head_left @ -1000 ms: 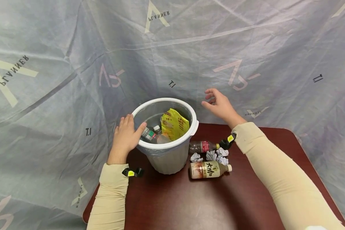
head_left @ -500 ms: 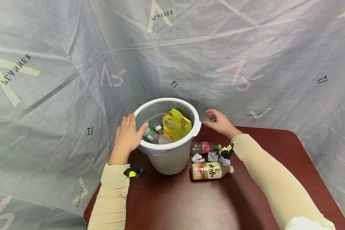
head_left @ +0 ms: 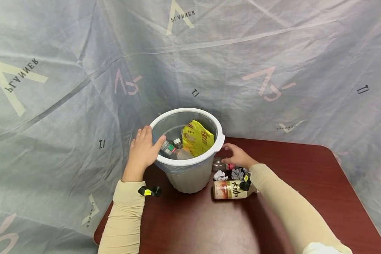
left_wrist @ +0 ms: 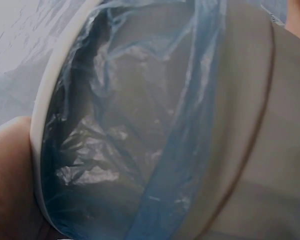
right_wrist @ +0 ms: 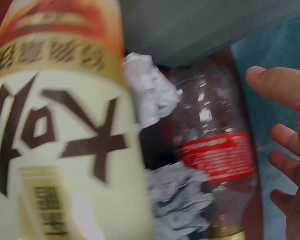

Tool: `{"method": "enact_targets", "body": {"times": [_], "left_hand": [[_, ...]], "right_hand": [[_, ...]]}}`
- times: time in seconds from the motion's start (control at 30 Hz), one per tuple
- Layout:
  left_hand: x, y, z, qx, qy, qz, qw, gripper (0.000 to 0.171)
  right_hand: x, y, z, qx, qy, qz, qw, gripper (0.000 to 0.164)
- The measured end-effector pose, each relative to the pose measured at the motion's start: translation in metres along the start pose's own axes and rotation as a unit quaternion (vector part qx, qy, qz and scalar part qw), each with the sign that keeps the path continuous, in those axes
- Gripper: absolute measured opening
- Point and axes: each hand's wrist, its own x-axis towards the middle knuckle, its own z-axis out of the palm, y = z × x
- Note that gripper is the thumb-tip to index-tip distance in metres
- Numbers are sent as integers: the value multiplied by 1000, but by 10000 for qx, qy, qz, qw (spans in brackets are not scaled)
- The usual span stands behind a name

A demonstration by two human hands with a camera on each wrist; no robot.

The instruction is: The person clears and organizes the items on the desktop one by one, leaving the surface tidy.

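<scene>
My left hand rests on the left rim of a white trash bin, fingers extended. A blue-tinted bag lines the bin. To the bin's right, my right hand hovers over a clear plastic bottle with a red label, lying on its side. In the right wrist view its loosely bent fingers are apart from the bottle and hold nothing. Several crumpled paper balls lie between that bottle and a coffee drink bottle with a cream label. The right forearm partly covers them in the head view.
Inside the bin are a yellow snack bag and plastic bottles. All this stands on a dark red table with rounded corners. Grey printed cloth hangs behind and to both sides.
My right hand has come down from above the table's back edge to the red-labelled bottle. The left hand stays on the rim. The head view has shifted slightly.
</scene>
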Motion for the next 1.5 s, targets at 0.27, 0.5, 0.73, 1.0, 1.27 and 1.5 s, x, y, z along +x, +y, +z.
{"method": "enact_targets", "body": {"times": [0.27,0.5,0.73,1.0,1.27,1.5], "left_hand": [[-2,1,-1,-1,-10,-50,10000,92],[-1,2,-1,-27,3,-22,10000,91],[1,0,1,-8,34,15,10000,92],[0,0,1,-31,16,3,10000,88],[0,0,0,-12,28,-2,10000,93],[0,0,0,-46,16,26,10000,93]], "right_hand": [[-9,15,19,-371,-290,12,9989,65],[-11,20,25,-641,-193,110,9977,55],[-7,13,8,-571,159,-25,9982,57],[-4,-15,-37,-588,400,138,9974,57],[0,-54,-83,-778,379,331,9957,62],[2,-92,-117,-1138,479,255,9920,61]]}}
